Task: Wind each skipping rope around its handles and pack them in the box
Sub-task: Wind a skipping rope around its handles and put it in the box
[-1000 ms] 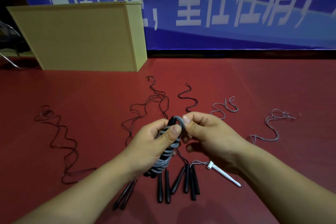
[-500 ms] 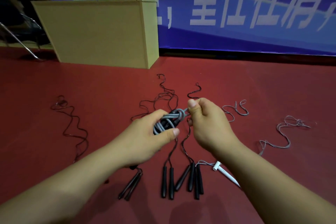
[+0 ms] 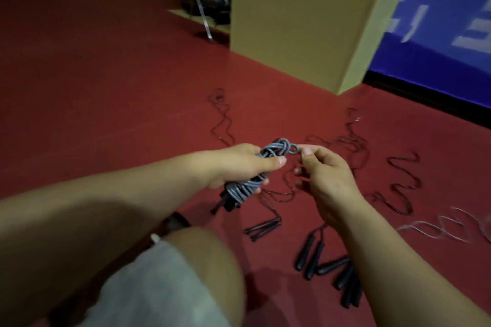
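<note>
Fingers (image 3: 268, 162) of the left hand (image 3: 239, 164) clasp one wound grey rope (image 3: 249, 183) while the right hand (image 3: 324, 172) pinches its end loop, leaving several loose ropes (image 3: 403, 183) unwound and the box (image 3: 303, 26) awaiting all.

Both bare forearms reach forward over a raised knee (image 3: 202, 255). The left hand (image 3: 239, 164) is curled around the wound grey rope bundle (image 3: 255, 178), thumb lying across the top. The right hand (image 3: 324, 175) is just beside it, thumb and forefinger pinching the rope's end loop (image 3: 293, 148), other fingers (image 3: 299, 170) loosely bent.
</note>
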Available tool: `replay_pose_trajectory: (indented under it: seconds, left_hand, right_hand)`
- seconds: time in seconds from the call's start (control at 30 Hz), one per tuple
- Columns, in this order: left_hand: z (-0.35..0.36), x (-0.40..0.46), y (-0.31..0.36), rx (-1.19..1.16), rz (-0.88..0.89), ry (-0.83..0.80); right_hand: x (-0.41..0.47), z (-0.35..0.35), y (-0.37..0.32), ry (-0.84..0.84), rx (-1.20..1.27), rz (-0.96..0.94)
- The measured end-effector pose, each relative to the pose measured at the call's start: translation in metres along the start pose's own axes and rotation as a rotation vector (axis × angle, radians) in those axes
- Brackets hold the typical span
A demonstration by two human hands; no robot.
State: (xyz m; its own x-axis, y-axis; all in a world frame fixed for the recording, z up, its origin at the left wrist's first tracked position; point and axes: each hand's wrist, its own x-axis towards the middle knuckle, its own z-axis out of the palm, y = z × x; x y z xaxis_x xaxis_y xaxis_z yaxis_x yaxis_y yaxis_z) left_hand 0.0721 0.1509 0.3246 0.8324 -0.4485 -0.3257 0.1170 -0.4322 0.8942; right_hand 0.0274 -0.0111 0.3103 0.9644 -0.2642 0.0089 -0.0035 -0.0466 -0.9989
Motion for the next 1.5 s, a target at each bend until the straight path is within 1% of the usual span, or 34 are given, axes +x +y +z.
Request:
replay_pose_trajectory:
  seconds: [0.13, 0.17, 0.23, 0.27, 0.37, 0.43, 0.53, 0.6, 0.63, 0.7, 0.8, 0.9, 0.97, 1.07, 1.13, 1.23, 1.37, 1.4, 1.47, 1.5]
  left_hand:
    - [-0.006, -0.016, -0.069, -0.330, -0.083, 0.134]
    - [-0.010, -0.023, -0.092, -0.433, -0.118, 0.199]
    - [-0.010, -0.035, -0.125, -0.612, -0.198, 0.278]
    - [-0.012, -0.042, -0.148, -0.705, -0.250, 0.322]
    - [-0.018, -0.064, -0.205, -0.865, -0.366, 0.413]
    - [-0.021, -0.076, -0.231, -0.970, -0.417, 0.463]
    - [-0.029, -0.087, -0.261, -1.189, -0.479, 0.516]
    - [-0.034, -0.088, -0.275, -1.265, -0.469, 0.546]
    - [-0.037, -0.087, -0.280, -1.279, -0.469, 0.556]
    - [-0.042, -0.084, -0.289, -1.287, -0.481, 0.576]
    - [-0.053, -0.072, -0.316, -1.296, -0.538, 0.659]
    - [-0.057, -0.056, -0.341, -1.215, -0.636, 0.685]
    - [-0.053, -0.048, -0.355, -1.153, -0.677, 0.681]
    - [-0.045, -0.041, -0.376, -0.936, -0.683, 0.731]
    - [-0.041, -0.038, -0.384, -0.810, -0.670, 0.741]
    - [-0.035, -0.036, -0.386, -0.766, -0.669, 0.671]
    - [-0.032, -0.036, -0.389, -0.651, -0.668, 0.533]
    - [-0.032, -0.037, -0.387, -0.641, -0.686, 0.530]
    - [-0.027, -0.036, -0.383, -0.583, -0.743, 0.543]
    - [-0.024, -0.035, -0.382, -0.554, -0.757, 0.585]
  right_hand:
    - [-0.002, 0.054, 0.031, -0.168, 0.015, 0.060]
    - [-0.004, 0.076, 0.041, -0.240, 0.001, 0.089]
    - [-0.011, 0.103, 0.058, -0.368, -0.039, 0.154]
    - [-0.016, 0.120, 0.071, -0.452, -0.060, 0.212]
    - [-0.030, 0.156, 0.107, -0.704, -0.132, 0.362]
    - [-0.033, 0.168, 0.119, -0.808, -0.204, 0.417]
    - [-0.033, 0.188, 0.138, -0.834, -0.154, 0.419]
    - [-0.033, 0.203, 0.153, -0.868, -0.157, 0.403]
    - [-0.033, 0.209, 0.161, -0.881, -0.208, 0.366]
    - [-0.032, 0.216, 0.179, -0.877, -0.351, 0.242]
    - [-0.028, 0.223, 0.198, -0.793, -0.496, 0.070]
    - [-0.026, 0.224, 0.208, -0.778, -0.610, -0.034]
    - [-0.028, 0.222, 0.210, -0.798, -0.663, -0.026]
    - [-0.032, 0.214, 0.212, -0.817, -0.741, -0.026]
    - [-0.032, 0.211, 0.214, -0.812, -0.745, -0.012]
    - [-0.035, 0.205, 0.215, -0.820, -0.741, 0.042]
    - [-0.041, 0.194, 0.217, -0.817, -0.810, 0.104]
    - [-0.042, 0.192, 0.218, -0.803, -0.787, 0.133]
    - [-0.044, 0.187, 0.219, -0.757, -0.655, 0.204]
    - [-0.044, 0.187, 0.219, -0.742, -0.583, 0.242]
